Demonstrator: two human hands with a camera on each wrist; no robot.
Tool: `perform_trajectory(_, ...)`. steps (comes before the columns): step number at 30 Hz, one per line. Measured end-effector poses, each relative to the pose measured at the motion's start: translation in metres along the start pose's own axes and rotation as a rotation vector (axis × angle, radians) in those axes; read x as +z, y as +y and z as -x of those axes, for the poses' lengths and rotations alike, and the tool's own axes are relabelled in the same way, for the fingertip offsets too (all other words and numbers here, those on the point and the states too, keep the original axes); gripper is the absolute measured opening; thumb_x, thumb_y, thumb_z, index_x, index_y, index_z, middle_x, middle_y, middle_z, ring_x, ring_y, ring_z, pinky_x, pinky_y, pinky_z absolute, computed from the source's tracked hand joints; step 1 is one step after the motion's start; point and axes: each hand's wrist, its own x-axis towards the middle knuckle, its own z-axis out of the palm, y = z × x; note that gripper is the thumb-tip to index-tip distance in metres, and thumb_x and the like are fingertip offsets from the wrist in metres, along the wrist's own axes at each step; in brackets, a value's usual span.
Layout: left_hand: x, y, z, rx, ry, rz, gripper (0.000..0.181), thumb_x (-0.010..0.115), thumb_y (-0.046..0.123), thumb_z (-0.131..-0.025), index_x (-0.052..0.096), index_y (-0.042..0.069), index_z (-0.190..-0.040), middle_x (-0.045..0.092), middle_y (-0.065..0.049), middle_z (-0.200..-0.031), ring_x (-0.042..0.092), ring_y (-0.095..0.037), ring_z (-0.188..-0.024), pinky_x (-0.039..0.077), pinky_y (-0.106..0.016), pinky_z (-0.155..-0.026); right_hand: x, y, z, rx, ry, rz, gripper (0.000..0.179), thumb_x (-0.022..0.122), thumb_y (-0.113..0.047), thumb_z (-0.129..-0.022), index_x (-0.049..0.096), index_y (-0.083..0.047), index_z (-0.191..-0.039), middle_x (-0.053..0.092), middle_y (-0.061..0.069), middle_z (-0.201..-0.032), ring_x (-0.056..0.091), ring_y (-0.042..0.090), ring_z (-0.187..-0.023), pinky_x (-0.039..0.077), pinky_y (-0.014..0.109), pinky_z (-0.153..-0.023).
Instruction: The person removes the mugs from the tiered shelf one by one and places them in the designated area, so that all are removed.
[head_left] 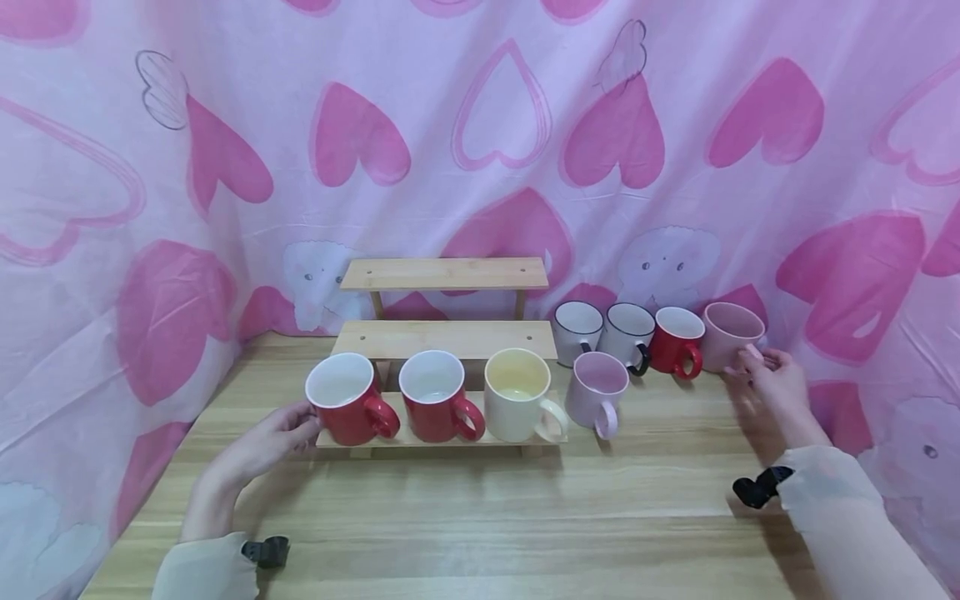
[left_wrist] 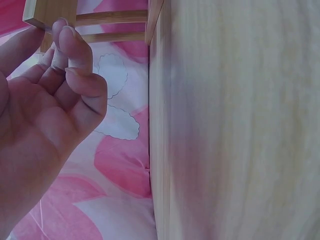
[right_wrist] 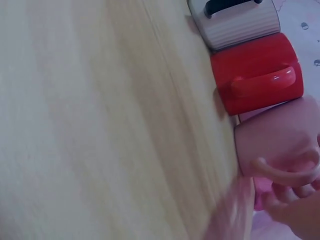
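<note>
At the left end of the wooden tiered rack (head_left: 442, 340), my left hand (head_left: 262, 446) holds the lowest board (left_wrist: 47, 14) with thumb and curled fingertips. Right beside those fingers, a red mug (head_left: 341, 408) stands on that board. A second red mug (head_left: 431, 412) and a cream mug (head_left: 512, 408) share the tier, handles turned right and forward. Over at the far right, my right hand (head_left: 780, 387) grips the handle of a pink mug (right_wrist: 280, 137), which stands upright at the end of a row. Part of that handle is hidden behind the fingers in the head view.
Left of the gripped mug stand a red mug (head_left: 675, 337) and two white mugs with black handles, one (head_left: 628, 333) beside the red. A lilac mug (head_left: 592, 396) is in front, close to the rack's right end. Behind hangs a pink heart-patterned curtain (head_left: 420, 208).
</note>
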Motion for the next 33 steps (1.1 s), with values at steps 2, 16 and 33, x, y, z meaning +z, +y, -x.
perform_trajectory(2,0.000,0.000,0.000,-0.003,-0.001,-0.001,0.025,0.048,0.018,-0.105,0.051,-0.005,-0.113,0.052,-0.013,-0.085,0.053,-0.027,-0.078,0.048,-0.034,-0.068,0.000,-0.002,0.000,-0.011,0.002,-0.004,0.076,0.052,-0.039,-0.099,0.020,0.009,-0.148,0.043,0.031,-0.137,0.058,0.008,-0.101,0.046,0.018,-0.088)
perform_trajectory(16,-0.002,0.003,0.004,-0.014,-0.011,0.015,0.039,0.047,0.020,-0.105,0.045,-0.010,-0.129,0.056,-0.020,-0.103,0.057,-0.029,-0.089,0.051,-0.036,-0.077,0.011,-0.059,0.043,-0.289,0.269,0.037,0.040,0.053,-0.011,-0.094,0.056,0.002,-0.131,0.052,0.020,-0.127,0.045,0.021,-0.118,0.035,0.028,-0.103)
perform_trajectory(33,0.000,0.002,0.002,0.015,-0.021,0.024,0.028,0.047,0.018,-0.105,0.049,-0.008,-0.117,0.053,-0.013,-0.089,0.054,-0.026,-0.082,0.049,-0.035,-0.071,0.052,-0.113,0.134,-0.431,0.266,-0.286,0.018,0.059,0.000,-0.095,0.067,0.009,-0.109,0.065,-0.003,-0.096,0.059,0.007,-0.093,0.043,0.015,-0.076)
